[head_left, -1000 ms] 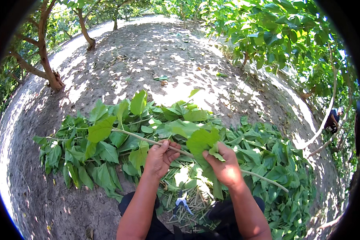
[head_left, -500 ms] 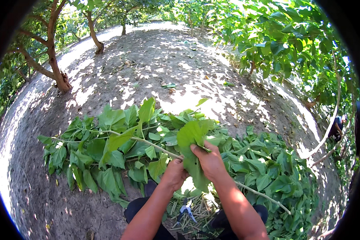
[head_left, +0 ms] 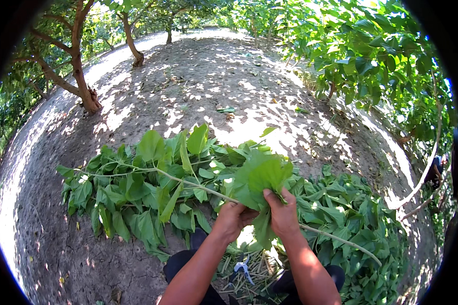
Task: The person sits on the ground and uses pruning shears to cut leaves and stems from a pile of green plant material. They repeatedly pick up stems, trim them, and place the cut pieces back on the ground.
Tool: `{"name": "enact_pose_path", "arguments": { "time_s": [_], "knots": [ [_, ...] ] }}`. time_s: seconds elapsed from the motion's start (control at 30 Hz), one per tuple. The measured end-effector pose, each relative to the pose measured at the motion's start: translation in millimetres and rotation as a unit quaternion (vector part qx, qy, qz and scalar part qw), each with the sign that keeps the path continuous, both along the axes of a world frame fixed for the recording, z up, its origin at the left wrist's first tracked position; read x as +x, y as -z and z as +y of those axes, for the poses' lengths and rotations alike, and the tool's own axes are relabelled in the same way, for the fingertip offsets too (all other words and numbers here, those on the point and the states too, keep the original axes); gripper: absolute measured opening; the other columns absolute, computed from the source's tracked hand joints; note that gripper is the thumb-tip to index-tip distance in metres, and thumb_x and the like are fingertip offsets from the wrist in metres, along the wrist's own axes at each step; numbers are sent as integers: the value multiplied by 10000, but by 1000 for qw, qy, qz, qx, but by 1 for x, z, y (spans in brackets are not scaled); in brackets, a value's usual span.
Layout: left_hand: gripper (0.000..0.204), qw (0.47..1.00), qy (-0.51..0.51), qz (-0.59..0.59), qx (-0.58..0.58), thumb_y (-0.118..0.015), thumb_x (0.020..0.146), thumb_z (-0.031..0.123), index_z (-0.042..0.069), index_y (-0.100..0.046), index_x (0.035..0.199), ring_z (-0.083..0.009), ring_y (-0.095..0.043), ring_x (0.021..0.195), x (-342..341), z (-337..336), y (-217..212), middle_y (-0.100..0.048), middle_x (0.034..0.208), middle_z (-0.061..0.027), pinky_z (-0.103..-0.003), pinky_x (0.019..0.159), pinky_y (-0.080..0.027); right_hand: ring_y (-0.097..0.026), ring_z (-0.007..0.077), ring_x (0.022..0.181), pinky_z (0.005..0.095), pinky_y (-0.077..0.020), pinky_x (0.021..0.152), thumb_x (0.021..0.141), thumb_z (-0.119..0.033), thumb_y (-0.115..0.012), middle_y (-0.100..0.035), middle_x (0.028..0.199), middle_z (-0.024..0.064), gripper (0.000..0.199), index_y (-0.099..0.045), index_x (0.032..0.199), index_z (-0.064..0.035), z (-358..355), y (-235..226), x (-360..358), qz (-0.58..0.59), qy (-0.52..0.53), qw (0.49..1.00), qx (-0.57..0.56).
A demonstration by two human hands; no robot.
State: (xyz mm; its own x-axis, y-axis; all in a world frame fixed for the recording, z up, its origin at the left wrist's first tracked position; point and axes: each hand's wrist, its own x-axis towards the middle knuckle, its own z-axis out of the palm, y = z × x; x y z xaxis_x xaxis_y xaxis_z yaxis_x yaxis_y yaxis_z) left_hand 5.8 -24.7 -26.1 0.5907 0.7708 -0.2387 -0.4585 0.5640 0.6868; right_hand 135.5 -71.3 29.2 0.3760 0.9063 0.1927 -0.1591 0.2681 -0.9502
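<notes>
Leafy branch [head_left: 188, 183] lies across the person's lap, its long stem running from the leaves at the left down to the bare end at the right. Left hand [head_left: 234, 219] is closed around the stem. Right hand [head_left: 282, 216] is clenched on a bunch of plucked leaves [head_left: 262, 178], held just above the stem. Pile of stripped leaves [head_left: 351, 223] sits on the ground at right; small shears [head_left: 243, 267] lie between the knees. Risks, as judged: the full fist may spill leaves onto the dirt; a hard pull may tear blades or whip the thin stem; a groping hand could meet the shears.
</notes>
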Motion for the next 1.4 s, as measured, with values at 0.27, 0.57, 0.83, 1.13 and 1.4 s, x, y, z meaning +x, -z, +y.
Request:
{"name": "enact_pose_path", "arguments": {
  "time_s": [0.27,0.57,0.83,1.13,1.4],
  "knots": [
    [172,998,-50,-10,-28,-567,921,178,74,-596,1055,-147,-644,752,7,-11,-18,-650,927,-31,-302,669,-547,-599,127,818,268,-473,734,871,-36,-612,-642,886,75,135,-601,1003,-10,-25,-20,-5,-307,7,951,17],
    [237,997,-76,-2,20,-536,960,241,9,-572,926,-230,-689,740,-12,16,2,-663,858,-148,-331,641,-590,-658,359,821,357,-512,709,770,-2,-663,-652,841,183,263,-571,1015,-25,-55,-30,14,-423,78,903,-1],
    [261,998,-44,29,28,-551,961,274,13,-564,959,-221,-691,749,-3,11,5,-675,874,-149,-321,630,-594,-597,451,791,514,-464,680,781,-2,-556,-635,849,241,216,-565,994,-42,-78,-5,55,-577,74,802,-136],
    [275,970,-24,220,97,-504,977,259,-5,-551,1037,-224,-681,796,-49,20,-11,-640,954,-136,-301,627,-557,-620,429,797,423,-489,686,814,-53,-607,-642,840,231,151,-595,962,-24,-86,10,79,-442,168,862,-184],
    [252,968,-211,-119,-64,-471,994,299,71,-564,1044,-243,-647,950,-67,52,15,-661,1006,-99,-406,806,-529,-632,214,741,307,-479,680,858,-35,-590,-649,823,152,109,-602,955,12,-106,-4,82,-449,136,880,-79]
  ]
}}
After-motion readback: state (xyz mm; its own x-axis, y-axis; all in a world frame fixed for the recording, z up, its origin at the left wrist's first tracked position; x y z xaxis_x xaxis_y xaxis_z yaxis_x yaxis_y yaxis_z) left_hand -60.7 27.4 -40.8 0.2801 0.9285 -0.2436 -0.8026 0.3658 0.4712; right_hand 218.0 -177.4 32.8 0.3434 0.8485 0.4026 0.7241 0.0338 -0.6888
